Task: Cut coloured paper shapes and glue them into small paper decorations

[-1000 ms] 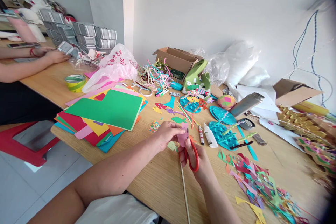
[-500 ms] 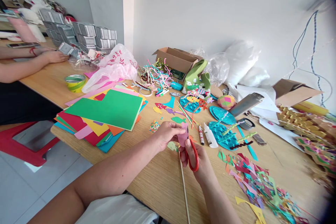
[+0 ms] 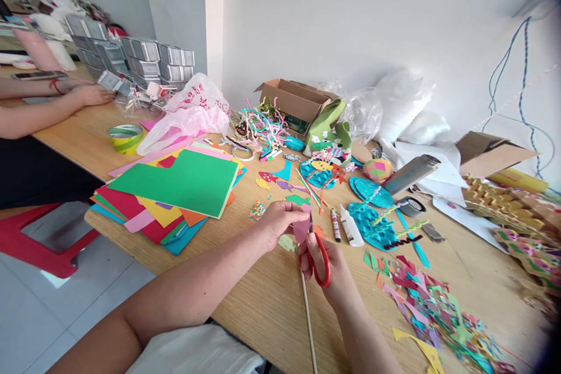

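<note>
Pink paper (image 3: 300,230) in the left hand (image 3: 277,227), red-handled scissors (image 3: 326,269) in the right hand (image 3: 337,274)

In the head view, the pink paper is held up over the surface (image 3: 249,310), near the middle of the person's reach. The left hand has its grip clamped on the paper, thumb and fingers pinching its upper part. The right hand's grip is closed around the scissors' red handles, with the dark blades pointing up at the paper's right edge; whether the blades are apart or together, I cannot tell.

A thin stick (image 3: 308,321) runs from below the scissors toward the person's body. Beyond the hands lie a green paper fish (image 3: 298,200) and a red paper fish (image 3: 268,176). A marker (image 3: 335,227) and a white glue bottle (image 3: 352,231) lie side by side, just right of the paper. Farther right, colored scraps (image 3: 456,315) spread in a pile. To the left, a green sheet (image 3: 188,184) tops a stack of colored paper (image 3: 118,204), with a roll of tape (image 3: 127,140) just behind. At the far left, a co-worker's hand (image 3: 93,94) touches a gray object.
</note>
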### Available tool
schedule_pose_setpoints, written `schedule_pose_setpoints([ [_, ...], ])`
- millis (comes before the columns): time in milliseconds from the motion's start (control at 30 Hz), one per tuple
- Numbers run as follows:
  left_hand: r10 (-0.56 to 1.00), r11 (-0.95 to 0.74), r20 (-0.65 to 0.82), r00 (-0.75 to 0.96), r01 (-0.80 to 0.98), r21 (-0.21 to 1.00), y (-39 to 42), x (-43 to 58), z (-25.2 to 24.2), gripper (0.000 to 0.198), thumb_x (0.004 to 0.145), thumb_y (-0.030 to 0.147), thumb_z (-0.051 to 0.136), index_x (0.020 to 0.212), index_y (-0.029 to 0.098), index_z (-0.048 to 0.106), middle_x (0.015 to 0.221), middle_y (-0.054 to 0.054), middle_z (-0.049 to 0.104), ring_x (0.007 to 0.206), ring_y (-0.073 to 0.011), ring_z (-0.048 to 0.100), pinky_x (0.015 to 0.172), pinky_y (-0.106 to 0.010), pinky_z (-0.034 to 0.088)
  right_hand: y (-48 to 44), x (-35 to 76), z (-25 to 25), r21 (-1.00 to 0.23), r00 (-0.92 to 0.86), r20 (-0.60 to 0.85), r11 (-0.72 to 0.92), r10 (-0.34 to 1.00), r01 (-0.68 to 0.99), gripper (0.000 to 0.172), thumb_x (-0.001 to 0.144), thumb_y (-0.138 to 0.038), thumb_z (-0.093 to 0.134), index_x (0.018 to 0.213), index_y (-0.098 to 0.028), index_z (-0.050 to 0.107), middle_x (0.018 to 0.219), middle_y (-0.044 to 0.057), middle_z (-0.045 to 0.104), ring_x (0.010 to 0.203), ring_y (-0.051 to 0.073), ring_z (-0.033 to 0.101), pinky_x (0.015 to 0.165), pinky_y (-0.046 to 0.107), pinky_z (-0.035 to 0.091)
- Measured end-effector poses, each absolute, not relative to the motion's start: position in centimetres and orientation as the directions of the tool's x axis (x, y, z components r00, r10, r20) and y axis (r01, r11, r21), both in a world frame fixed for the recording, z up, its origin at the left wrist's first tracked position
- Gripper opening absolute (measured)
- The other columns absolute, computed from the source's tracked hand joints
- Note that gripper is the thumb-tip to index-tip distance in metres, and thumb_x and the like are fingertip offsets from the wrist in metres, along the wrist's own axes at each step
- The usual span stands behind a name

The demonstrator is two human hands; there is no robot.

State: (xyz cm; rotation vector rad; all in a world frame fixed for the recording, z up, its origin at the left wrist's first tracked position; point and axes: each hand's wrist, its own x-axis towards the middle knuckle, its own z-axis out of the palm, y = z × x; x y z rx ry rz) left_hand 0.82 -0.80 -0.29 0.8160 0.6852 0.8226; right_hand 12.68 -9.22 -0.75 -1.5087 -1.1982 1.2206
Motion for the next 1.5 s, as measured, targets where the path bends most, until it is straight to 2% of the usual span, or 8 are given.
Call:
schedule_pose_setpoints([
  [600,0.822,0.448,-0.233,0.519,-0.339,0.827,-0.90,0.88,-0.51,0.026,0.055,0.029,0.076,0.068,0.014,0.059,0.060,0.001,0.059,0.049,-0.0104,0.053,0.053,-0.025,0.043,-9.27,12.47,-0.64,-0.970,0.063,-0.173,-0.181,0.983,0.163,0.057,0.081,-0.073,0.048,0.068,-0.018,0.056,0.047,0.000,0.057,0.037,0.011,0.050,0.039,0.023,0.036],
  [1033,0.830,0.467,-0.260,0.494,-0.358,0.809,-1.04,0.95,-0.31,0.017,0.057,0.022,0.071,0.067,0.013,0.060,0.058,-0.001,0.061,0.048,-0.0108,0.054,0.049,-0.024,0.042,-9.08,12.67,-1.13,-0.962,0.091,-0.214,-0.226,0.973,0.151,0.060,0.075,-0.077,0.051,0.066,-0.018,0.054,0.044,-0.001,0.055,0.035,0.010,0.048,0.038,0.022,0.033],
  [1500,0.833,0.468,-0.261,0.489,-0.370,0.802,-1.10,0.91,-0.37,0.020,0.058,0.023,0.076,0.066,0.013,0.061,0.058,-0.001,0.061,0.046,-0.0109,0.055,0.049,-0.025,0.043,-8.97,12.58,-1.27,-0.963,0.090,-0.233,-0.243,0.968,0.118,0.062,0.071,-0.079,0.054,0.066,-0.018,0.054,0.043,-0.001,0.055,0.034,0.010,0.049,0.037,0.022,0.033],
])
